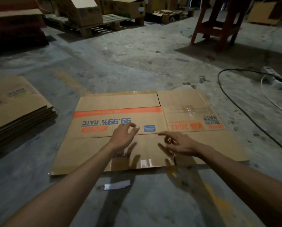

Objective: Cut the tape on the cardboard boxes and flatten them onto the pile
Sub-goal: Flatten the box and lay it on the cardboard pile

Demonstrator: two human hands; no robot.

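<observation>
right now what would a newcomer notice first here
A flattened brown cardboard box with orange and blue print lies on the grey concrete floor, centre. Both bare hands, left hand and right hand, hover over it. A pile of flattened cardboard sits at left.

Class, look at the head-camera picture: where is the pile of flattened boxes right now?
The pile of flattened boxes lies on the concrete floor at the left edge of the head view, left of the flattened box under the person's hands.

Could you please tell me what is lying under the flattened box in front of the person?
The flattened box lies on the concrete floor; whatever its panels cover is hidden.
</observation>
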